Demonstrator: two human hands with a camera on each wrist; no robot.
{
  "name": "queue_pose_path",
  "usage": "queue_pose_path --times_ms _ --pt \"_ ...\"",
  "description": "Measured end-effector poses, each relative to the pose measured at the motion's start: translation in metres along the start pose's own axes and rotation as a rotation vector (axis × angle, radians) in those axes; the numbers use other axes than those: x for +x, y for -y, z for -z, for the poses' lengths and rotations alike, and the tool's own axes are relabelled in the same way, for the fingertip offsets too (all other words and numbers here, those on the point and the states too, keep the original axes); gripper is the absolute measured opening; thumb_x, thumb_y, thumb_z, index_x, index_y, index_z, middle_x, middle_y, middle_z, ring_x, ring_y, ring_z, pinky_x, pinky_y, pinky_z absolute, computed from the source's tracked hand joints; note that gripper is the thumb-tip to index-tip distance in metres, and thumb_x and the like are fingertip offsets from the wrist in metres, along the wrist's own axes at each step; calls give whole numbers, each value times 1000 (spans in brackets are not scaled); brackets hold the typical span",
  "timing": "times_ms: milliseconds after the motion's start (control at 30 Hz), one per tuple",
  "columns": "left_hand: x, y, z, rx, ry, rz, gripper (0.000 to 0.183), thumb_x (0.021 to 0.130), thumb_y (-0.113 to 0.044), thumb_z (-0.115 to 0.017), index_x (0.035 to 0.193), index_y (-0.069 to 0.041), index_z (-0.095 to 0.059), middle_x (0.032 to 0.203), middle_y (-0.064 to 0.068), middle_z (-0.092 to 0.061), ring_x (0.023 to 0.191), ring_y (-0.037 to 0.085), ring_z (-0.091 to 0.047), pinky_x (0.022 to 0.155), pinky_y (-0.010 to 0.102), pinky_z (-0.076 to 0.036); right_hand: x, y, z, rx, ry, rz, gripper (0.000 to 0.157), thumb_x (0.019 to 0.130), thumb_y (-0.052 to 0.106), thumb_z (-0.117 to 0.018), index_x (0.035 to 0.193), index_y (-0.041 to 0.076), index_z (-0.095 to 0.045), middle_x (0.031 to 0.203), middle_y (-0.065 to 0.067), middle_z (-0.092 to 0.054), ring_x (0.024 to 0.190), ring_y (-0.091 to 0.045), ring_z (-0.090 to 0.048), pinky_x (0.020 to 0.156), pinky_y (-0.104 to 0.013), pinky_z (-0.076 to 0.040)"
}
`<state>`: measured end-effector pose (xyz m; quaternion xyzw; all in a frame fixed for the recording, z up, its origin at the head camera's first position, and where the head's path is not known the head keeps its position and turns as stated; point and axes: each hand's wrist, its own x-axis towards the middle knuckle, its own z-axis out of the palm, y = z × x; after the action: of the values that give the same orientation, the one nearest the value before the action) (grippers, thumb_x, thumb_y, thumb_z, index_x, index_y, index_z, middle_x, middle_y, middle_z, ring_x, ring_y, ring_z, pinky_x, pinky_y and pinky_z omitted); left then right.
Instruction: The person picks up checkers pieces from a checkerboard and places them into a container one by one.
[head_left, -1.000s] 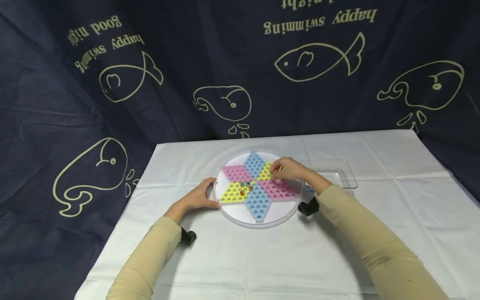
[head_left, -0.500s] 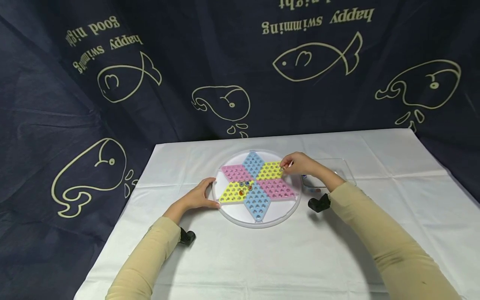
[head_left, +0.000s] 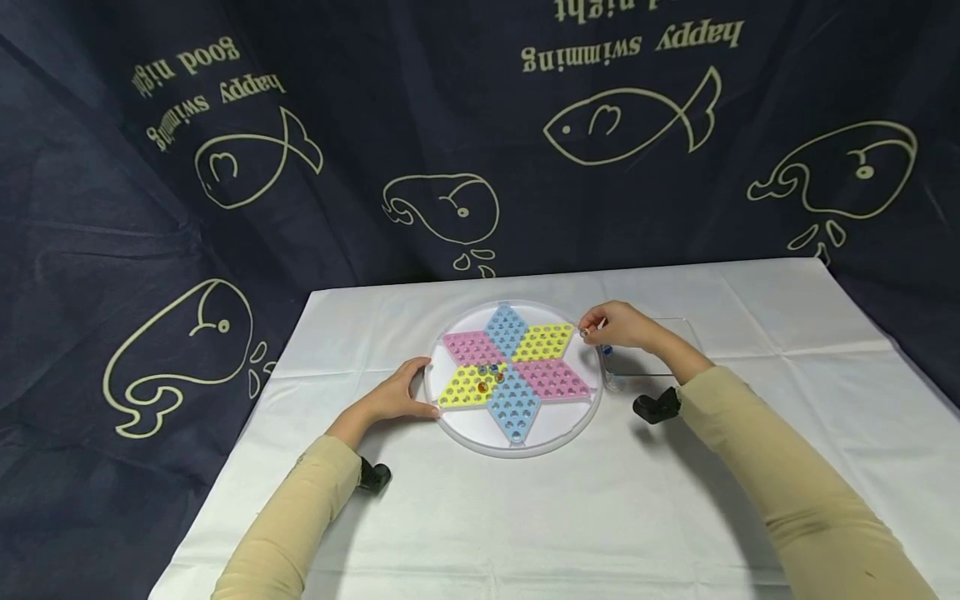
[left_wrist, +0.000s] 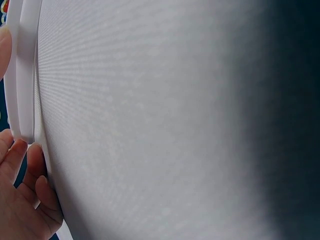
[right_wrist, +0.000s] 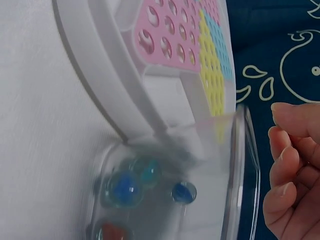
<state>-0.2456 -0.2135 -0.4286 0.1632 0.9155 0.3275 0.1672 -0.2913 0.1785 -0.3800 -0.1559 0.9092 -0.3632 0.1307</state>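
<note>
In the head view, a round white Chinese checkers board (head_left: 457, 421) with a pink, yellow and light-blue star lies on the table. Several glass marbles (head_left: 483, 387) sit in holes near its centre. My left hand (head_left: 393, 392) rests at the left rim, thumb and fingers spread along it; the left wrist view shows fingertips touching the rim (left_wrist: 26, 75). Above the board's right edge, my right hand (head_left: 618, 325) pinches a small shiny marble (head_left: 583, 332). In the right wrist view the right fingers are bent together, and the marble cannot be made out.
Right of the board, partly under my right forearm, stands a clear plastic box (head_left: 693, 333). Several marbles lie in it, including a blue one (right_wrist: 184, 192) and a reddish one (right_wrist: 112, 232). White cloth (head_left: 480, 517) covers the table; dark patterned fabric (head_left: 450, 100) hangs behind.
My right hand has moved right, from over the yellow point at the upper right to above the board's right edge beside the box. The left hand stays at the rim.
</note>
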Motion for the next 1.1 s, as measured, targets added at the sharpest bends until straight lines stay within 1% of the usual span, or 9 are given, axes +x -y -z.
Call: queue_pose_path --times_ms 200,367,533,667,800,967,1100 --pt "0 1 0 -7 -6 -12 98 68 -31 -80 142 -3 -22 148 19 -21 137 35 -18 111 48 -17 -5 -7 5 6 -18 2 23 82 8 -62 101 -3 -62 89 -8 -59 82 -21 -54 66 -24 -47" --pt "-1 2 -1 -9 -5 -2 98 68 -32 -80 143 -4 -22 148 19 -20 137 35 -17 111 49 -17 -9 -12 9 11 -29 8 22 81 8 -62 100 -4 -62 88 -8 -59 82 -20 -55 67 -25 -48" --pt "-1 2 -1 -19 -10 -5 98 68 -31 -80 142 -3 -22 148 19 -20 137 35 -17 111 49 -17 -13 -18 14 9 -36 -11 26 80 8 -63 103 -4 -62 92 -9 -60 86 -22 -55 70 -26 -48" --pt "-1 2 -1 -15 -9 -7 99 68 -32 -80 142 -4 -22 148 19 -20 137 35 -17 111 49 -17 -16 -22 17 3 -41 -11 27 81 10 -64 103 -4 -62 93 -10 -60 87 -23 -54 70 -27 -48" --pt "0 2 -1 -10 -8 -10 98 68 -32 -80 142 -4 -22 148 19 -20 137 35 -18 111 48 -17 -19 -28 20 2 -48 3 25 81 9 -64 101 -5 -62 91 -9 -60 83 -20 -53 68 -26 -47" --pt "2 4 -2 -5 -7 -20 97 68 -31 -80 142 -4 -23 148 18 -21 137 34 -18 111 48 -18 -23 -33 24 4 -53 -4 26 81 9 -65 102 -6 -62 92 -10 -60 83 -19 -52 66 -25 -46" --pt "2 3 -1 -5 -7 -19 97 68 -31 -80 142 -4 -23 148 18 -21 137 34 -18 111 47 -17 -27 -36 28 -21 -62 -10 27 82 9 -65 103 -7 -62 93 -11 -61 84 -19 -52 67 -26 -46"
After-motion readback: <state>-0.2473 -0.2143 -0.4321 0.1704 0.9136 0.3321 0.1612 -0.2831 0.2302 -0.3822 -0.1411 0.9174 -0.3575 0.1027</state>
